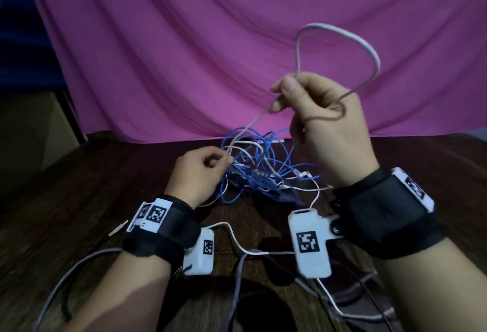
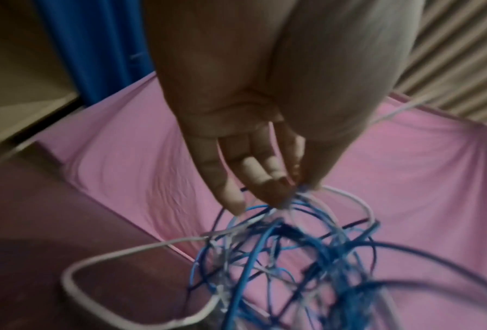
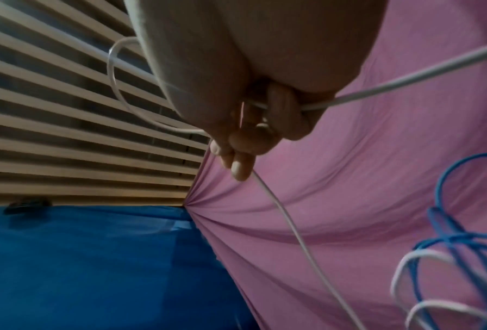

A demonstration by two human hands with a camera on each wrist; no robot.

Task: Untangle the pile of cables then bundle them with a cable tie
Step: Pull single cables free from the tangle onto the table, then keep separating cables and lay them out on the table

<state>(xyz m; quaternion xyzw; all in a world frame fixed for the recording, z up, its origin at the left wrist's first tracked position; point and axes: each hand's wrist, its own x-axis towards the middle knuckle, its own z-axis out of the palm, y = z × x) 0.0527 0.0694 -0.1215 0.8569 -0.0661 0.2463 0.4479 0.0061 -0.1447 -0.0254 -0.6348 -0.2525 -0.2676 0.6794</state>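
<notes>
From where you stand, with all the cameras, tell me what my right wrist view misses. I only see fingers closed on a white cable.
Observer: The white cable arches in a big loop above the right hand.
Operator: Report the left hand.
Observer: The left hand is down at the table, pinching strands at the edge of the cable pile.
Operator: Say where my cable goes.
Observer: It runs down from your fingers into that blue and white pile, next to the left hand's fingertips.
</notes>
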